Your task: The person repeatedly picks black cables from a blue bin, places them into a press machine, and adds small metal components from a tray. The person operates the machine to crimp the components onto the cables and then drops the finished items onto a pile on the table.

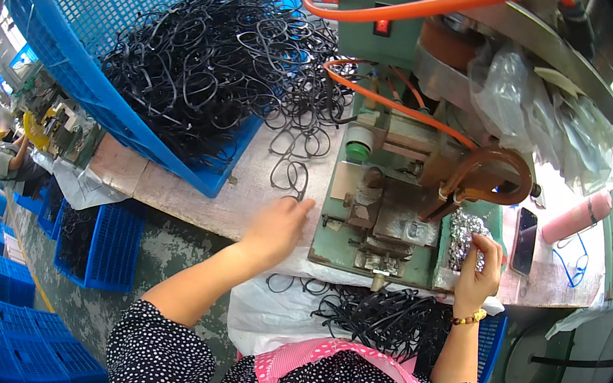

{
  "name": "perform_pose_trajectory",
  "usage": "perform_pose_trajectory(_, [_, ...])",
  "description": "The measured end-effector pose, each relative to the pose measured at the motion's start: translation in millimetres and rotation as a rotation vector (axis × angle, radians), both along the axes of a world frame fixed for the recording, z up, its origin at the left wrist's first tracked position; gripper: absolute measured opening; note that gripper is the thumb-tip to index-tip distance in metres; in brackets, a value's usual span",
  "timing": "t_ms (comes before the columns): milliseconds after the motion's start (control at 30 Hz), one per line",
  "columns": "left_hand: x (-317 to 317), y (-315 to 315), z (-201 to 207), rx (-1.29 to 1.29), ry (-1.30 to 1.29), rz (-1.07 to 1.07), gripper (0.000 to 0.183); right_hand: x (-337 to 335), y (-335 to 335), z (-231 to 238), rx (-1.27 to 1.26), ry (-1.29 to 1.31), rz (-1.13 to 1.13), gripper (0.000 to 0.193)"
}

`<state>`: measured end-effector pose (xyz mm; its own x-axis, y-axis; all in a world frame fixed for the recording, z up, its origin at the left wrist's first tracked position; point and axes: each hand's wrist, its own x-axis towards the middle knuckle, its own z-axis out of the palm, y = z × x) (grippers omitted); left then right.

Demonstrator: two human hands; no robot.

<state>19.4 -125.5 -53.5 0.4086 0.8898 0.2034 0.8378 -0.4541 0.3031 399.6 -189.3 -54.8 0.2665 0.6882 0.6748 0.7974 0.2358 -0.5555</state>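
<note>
My left hand (277,231), smeared by motion, is at the worktable's front edge. Its fingertips meet the lowest of several thin black cord loops (292,170) trailing down from a big heap of the same cords (195,66). Whether those fingers grip a loop cannot be made out. My right hand (478,269) has its fingers pinched together at a pile of small silvery metal pieces (465,230) in a green tray. What is between the fingertips is too small to tell. Between both hands stands a green bench machine (396,218) with a metal work block.
A tipped blue crate (184,158) holds the cord heap. More black cords (387,317) lie at my lap. Orange air hoses (444,0) arch over the machine. On the right are a phone (524,241) and a pink bottle (576,217). Another person (8,159) works far left.
</note>
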Motion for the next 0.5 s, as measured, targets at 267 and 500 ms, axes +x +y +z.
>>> perform_pose_trajectory(267, [-5, 49, -14, 0.317, 0.239, -0.126, 0.036, -2, 1, 10, 0.013, 0.022, 0.031, 0.020])
perform_pose_trajectory(500, [-6, 37, 42, 0.571, -0.122, 0.058, 0.030, -33, -10, 51, 0.029, 0.273, 0.184, 0.017])
